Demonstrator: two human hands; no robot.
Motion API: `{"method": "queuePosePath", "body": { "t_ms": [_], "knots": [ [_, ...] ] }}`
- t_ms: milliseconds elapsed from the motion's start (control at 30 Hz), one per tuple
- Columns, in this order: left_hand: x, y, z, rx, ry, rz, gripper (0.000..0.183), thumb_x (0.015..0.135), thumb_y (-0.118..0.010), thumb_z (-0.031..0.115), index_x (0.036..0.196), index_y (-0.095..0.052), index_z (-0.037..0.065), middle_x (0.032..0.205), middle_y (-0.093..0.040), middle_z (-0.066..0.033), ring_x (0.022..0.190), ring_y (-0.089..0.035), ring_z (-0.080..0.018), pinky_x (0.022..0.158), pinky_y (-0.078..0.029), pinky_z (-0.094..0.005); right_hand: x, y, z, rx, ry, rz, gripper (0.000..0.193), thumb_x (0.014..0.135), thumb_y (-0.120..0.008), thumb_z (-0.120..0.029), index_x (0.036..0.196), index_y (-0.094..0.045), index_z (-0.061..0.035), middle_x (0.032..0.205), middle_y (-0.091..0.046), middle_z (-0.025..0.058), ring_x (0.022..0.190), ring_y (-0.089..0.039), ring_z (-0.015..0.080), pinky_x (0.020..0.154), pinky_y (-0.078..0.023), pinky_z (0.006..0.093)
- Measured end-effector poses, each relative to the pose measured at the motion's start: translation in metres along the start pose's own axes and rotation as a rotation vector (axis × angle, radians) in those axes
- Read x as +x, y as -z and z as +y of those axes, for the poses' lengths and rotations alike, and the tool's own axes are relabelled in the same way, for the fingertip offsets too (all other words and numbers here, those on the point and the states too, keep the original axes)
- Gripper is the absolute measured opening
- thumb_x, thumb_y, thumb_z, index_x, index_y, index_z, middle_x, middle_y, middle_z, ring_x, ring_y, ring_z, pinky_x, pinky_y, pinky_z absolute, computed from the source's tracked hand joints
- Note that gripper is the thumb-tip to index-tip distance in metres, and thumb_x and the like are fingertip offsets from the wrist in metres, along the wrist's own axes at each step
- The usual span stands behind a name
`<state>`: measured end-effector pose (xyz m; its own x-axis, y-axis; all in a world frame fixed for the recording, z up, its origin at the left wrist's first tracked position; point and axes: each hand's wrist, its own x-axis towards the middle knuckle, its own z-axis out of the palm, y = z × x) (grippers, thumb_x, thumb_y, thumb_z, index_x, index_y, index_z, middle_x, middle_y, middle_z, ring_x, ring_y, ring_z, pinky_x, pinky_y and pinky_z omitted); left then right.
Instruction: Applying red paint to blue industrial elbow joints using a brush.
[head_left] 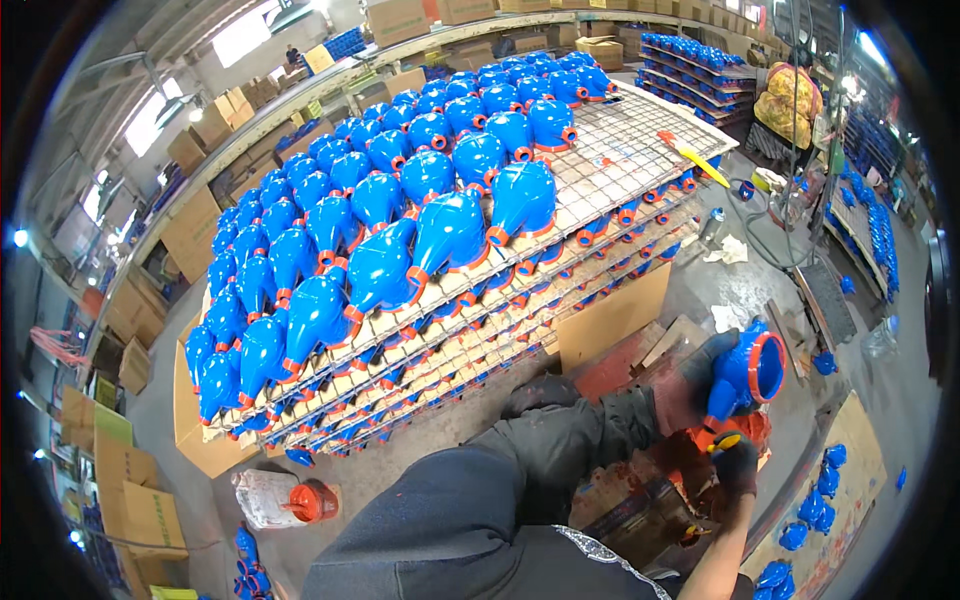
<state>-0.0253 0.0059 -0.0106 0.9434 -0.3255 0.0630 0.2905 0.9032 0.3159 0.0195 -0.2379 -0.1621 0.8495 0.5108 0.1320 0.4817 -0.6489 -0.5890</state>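
Note:
A blue bulb-shaped metal casting (732,378) with a red-orange ring around its round mouth is tilted in front of me at the right. My left hand (692,380), in a dark glove, is closed on its near side. My right hand (737,466), also gloved, grips a yellow-handled brush (724,441) just below the casting's narrow spout. The brush's tip is at or very near the spout's red end; contact is hard to tell. Beneath both hands lies a red paint-covered surface (752,432), partly hidden by my right hand.
A stacked wire-mesh rack (625,150) holds rows of similar blue castings (385,265). On it lies another yellow brush (703,166). A red paint pot (314,501) stands on the floor at lower left. Small blue parts (815,510) lie on a board (850,480) at right.

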Motion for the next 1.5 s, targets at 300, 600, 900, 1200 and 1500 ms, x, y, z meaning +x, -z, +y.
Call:
{"method": "queuePosePath", "body": {
  "t_ms": [300, 600, 900, 1200, 1500],
  "knots": [
    [0.005, 0.021, -0.013, 0.42, 0.096, 0.179, 0.053, 0.083, -0.066, 0.044, 0.119, -0.052, 0.008, 0.108, -0.061, -0.0088, 0.085, -0.064, -0.0212, 0.077, -0.053, -0.0312, -0.017, 0.058, -0.022, 0.492, -0.145, 0.109, 0.016, 0.071, -0.067, 0.003, 0.084, -0.062, -0.0045, 0.08, -0.064, 0.0057, 0.072, -0.06, 0.0183, 0.069, -0.049, 0.0295],
    [0.008, 0.013, -0.031, 1.905, -0.295, 0.132, 0.057, 0.065, -0.073, 0.028, 0.112, -0.054, 0.004, 0.1, -0.059, -0.0236, 0.1, -0.056, -0.0385, 0.086, -0.045, -0.0437, -0.033, 0.132, -0.057, 0.286, -0.259, 0.505, 0.024, 0.081, -0.065, -0.004, 0.105, -0.062, -0.0006, 0.098, -0.063, 0.007, 0.092, -0.059, 0.0182, 0.085, -0.048, 0.0311],
    [0.006, 0.009, -0.055, 2.325, -0.204, -0.065, 0.072, 0.061, -0.078, 0.032, 0.124, -0.051, 0.01, 0.109, -0.055, -0.0179, 0.104, -0.054, -0.0372, 0.085, -0.048, -0.0456, -0.035, 0.126, -0.086, 0.594, -0.118, 0.576, 0.024, 0.079, -0.068, -0.001, 0.103, -0.064, 0.0007, 0.093, -0.066, 0.0052, 0.085, -0.06, 0.0123, 0.078, -0.048, 0.0258],
    [0.01, 0.022, -0.06, 2.38, -0.239, -0.068, 0.062, 0.065, -0.074, 0.031, 0.118, -0.05, 0.007, 0.106, -0.055, -0.0211, 0.095, -0.06, -0.039, 0.08, -0.05, -0.0455, -0.035, 0.119, -0.098, 0.47, -0.169, 0.44, 0.025, 0.082, -0.068, -0.002, 0.106, -0.064, 0.0019, 0.098, -0.067, 0.0077, 0.087, -0.062, 0.0138, 0.08, -0.05, 0.0256],
    [0.011, 0.021, -0.044, 1.58, 0.055, 0.047, 0.069, 0.073, -0.074, 0.037, 0.126, -0.05, 0.0, 0.113, -0.06, -0.0154, 0.098, -0.063, -0.0231, 0.081, -0.052, -0.0323, -0.037, 0.124, -0.1, 0.421, -0.129, 0.608, 0.021, 0.077, -0.07, -0.002, 0.098, -0.066, -0.0011, 0.087, -0.067, 0.0061, 0.075, -0.062, 0.0116, 0.067, -0.05, 0.0243]
  ]
}}
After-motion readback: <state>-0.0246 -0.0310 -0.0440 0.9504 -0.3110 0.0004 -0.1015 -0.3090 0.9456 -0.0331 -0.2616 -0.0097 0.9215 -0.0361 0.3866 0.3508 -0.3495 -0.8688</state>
